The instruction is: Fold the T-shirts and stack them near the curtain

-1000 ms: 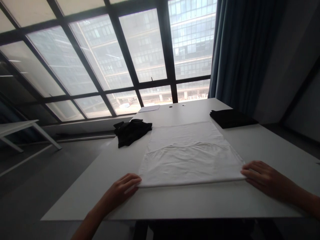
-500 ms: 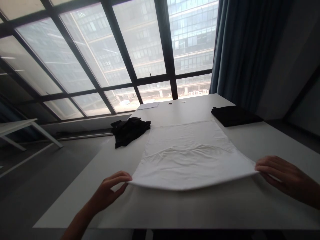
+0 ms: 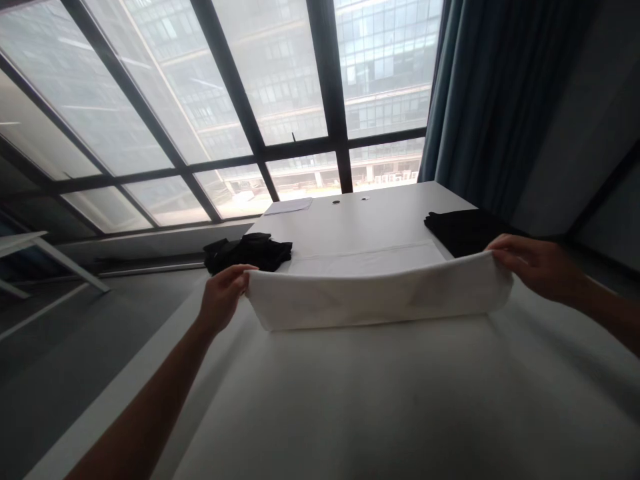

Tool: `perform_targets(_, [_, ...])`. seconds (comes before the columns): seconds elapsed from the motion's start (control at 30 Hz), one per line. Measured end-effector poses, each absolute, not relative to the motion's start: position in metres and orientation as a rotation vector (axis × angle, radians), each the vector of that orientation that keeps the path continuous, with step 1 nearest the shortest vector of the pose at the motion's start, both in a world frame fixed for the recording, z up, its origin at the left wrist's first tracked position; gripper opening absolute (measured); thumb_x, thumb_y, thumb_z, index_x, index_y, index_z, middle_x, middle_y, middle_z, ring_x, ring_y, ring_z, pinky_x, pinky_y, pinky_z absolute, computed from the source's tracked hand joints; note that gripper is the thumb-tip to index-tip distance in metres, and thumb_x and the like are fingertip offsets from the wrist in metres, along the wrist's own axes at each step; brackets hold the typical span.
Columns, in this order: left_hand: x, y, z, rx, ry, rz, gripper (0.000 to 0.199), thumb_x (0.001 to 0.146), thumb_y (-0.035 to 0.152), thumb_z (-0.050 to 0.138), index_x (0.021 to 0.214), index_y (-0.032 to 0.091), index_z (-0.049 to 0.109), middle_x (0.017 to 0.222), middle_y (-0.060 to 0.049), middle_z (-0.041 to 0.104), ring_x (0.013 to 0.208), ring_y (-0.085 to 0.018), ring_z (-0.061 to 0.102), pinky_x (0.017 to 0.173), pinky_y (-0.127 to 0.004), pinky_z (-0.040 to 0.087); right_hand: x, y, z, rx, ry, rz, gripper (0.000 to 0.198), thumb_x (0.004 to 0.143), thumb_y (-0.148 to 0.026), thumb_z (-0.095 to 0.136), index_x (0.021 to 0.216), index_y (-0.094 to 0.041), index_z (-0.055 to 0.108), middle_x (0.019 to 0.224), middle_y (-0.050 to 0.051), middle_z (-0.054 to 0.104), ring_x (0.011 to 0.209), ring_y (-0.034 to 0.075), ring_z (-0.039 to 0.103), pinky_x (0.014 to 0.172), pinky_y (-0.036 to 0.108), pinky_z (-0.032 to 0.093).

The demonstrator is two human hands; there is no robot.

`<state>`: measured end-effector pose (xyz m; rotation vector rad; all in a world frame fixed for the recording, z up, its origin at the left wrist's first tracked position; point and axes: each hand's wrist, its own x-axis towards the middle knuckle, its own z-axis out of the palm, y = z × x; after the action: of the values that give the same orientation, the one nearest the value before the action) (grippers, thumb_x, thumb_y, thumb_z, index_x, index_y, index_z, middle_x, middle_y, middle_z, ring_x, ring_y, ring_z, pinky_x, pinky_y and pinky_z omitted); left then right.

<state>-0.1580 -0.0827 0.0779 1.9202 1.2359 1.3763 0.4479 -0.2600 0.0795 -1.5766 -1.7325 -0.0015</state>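
A white cloth (image 3: 370,300), thin and soft like a garment, is stretched between my two hands, its near edge lifted off the table. My left hand (image 3: 223,297) pinches the left corner of that edge between thumb and fingers. At the opposite corner, my right hand (image 3: 533,263) grips the edge the same way. The raised part hangs as a band with a slight sag along its top. Behind it, the far part of the cloth lies flat, partly hidden by the band. Whether it is a shirt cannot be made out.
The white table (image 3: 350,400) stretches toward the window. A crumpled black garment (image 3: 250,252) lies left of the cloth, and a folded black garment (image 3: 460,230) lies behind my right hand. A sheet of paper (image 3: 289,206) rests at the far left edge. A blue curtain (image 3: 480,120) hangs at right.
Both hands have raised the near edge of the white cloth and carried it away from me, over the flat part. The view has shifted slightly.
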Motion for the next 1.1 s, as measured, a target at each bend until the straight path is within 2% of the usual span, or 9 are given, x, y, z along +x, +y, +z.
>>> perform_targets(0.17, [-0.12, -0.005, 0.069, 1.752, 1.197, 1.375, 0.046, 0.077, 0.049, 0.071, 0.105, 0.014, 0.076, 0.083, -0.004, 0.071, 0.067, -0.015, 0.058, 0.06, -0.023, 0.045, 0.445, -0.172, 0.081, -1.671, -1.584, 0.059, 0.03, 0.092, -0.039, 0.056, 0.1, -0.016, 0.074, 0.094, 0.009, 0.076, 0.084, 0.023, 0.068, 0.073, 0.031, 0.051])
perform_targets(0.37, [-0.082, 0.06, 0.007, 1.94, 1.64, 1.07, 0.037, 0.075, 0.042, 0.059, 0.093, 0.014, 0.076, 0.091, -0.01, 0.076, 0.084, -0.024, 0.067, 0.077, -0.031, 0.05, 0.433, -0.073, 0.022, -1.925, -1.499, 0.176, 0.02, 0.084, -0.022, 0.06, 0.088, -0.013, 0.078, 0.086, 0.011, 0.078, 0.082, 0.024, 0.072, 0.074, 0.029, 0.051])
perform_targets(0.5, [-0.083, 0.071, -0.01, 1.973, 1.688, 0.991, 0.037, 0.077, 0.046, 0.061, 0.092, 0.015, 0.076, 0.09, -0.009, 0.077, 0.084, -0.025, 0.069, 0.079, -0.032, 0.05, 0.438, -0.053, -0.001, -1.976, -1.493, 0.166, 0.02, 0.085, -0.021, 0.06, 0.089, -0.014, 0.078, 0.089, 0.011, 0.079, 0.085, 0.025, 0.073, 0.076, 0.029, 0.051])
perform_targets(0.67, [-0.09, 0.087, -0.001, 2.028, 1.632, 1.07, 0.047, 0.081, 0.053, 0.061, 0.101, 0.013, 0.076, 0.095, -0.009, 0.077, 0.087, -0.024, 0.07, 0.077, -0.029, 0.051, 0.45, -0.044, 0.005, -1.922, -1.438, 0.148, 0.021, 0.089, -0.024, 0.059, 0.094, -0.015, 0.078, 0.09, 0.009, 0.079, 0.085, 0.023, 0.073, 0.074, 0.028, 0.049])
perform_targets(0.93, [-0.077, 0.103, -0.011, 2.114, 1.849, 0.803, 0.03, 0.086, 0.037, 0.061, 0.095, 0.013, 0.076, 0.094, -0.01, 0.077, 0.089, -0.025, 0.071, 0.082, -0.03, 0.051, 0.446, -0.019, -0.018, -2.147, -1.496, 0.154, 0.022, 0.091, -0.021, 0.059, 0.098, -0.014, 0.079, 0.098, 0.014, 0.078, 0.094, 0.026, 0.071, 0.078, 0.03, 0.048])
perform_targets(1.0, [-0.075, 0.102, -0.009, 2.129, 1.856, 0.793, 0.031, 0.089, 0.035, 0.06, 0.103, 0.012, 0.075, 0.099, -0.012, 0.076, 0.093, -0.026, 0.07, 0.086, -0.031, 0.051, 0.444, -0.022, -0.02, -2.187, -1.539, 0.065, 0.026, 0.093, -0.023, 0.056, 0.103, -0.013, 0.077, 0.102, 0.015, 0.076, 0.096, 0.027, 0.07, 0.08, 0.031, 0.049])
perform_targets(1.1, [-0.058, 0.088, 0.001, 2.301, 1.908, 0.789, 0.043, 0.092, 0.03, 0.057, 0.127, 0.008, 0.066, 0.12, -0.018, 0.07, 0.11, -0.03, 0.067, 0.1, -0.039, 0.049, 0.423, -0.033, -0.015, -2.177, -1.629, -0.222, 0.034, 0.096, -0.026, 0.05, 0.116, -0.011, 0.073, 0.12, 0.019, 0.07, 0.111, 0.032, 0.063, 0.091, 0.038, 0.049])
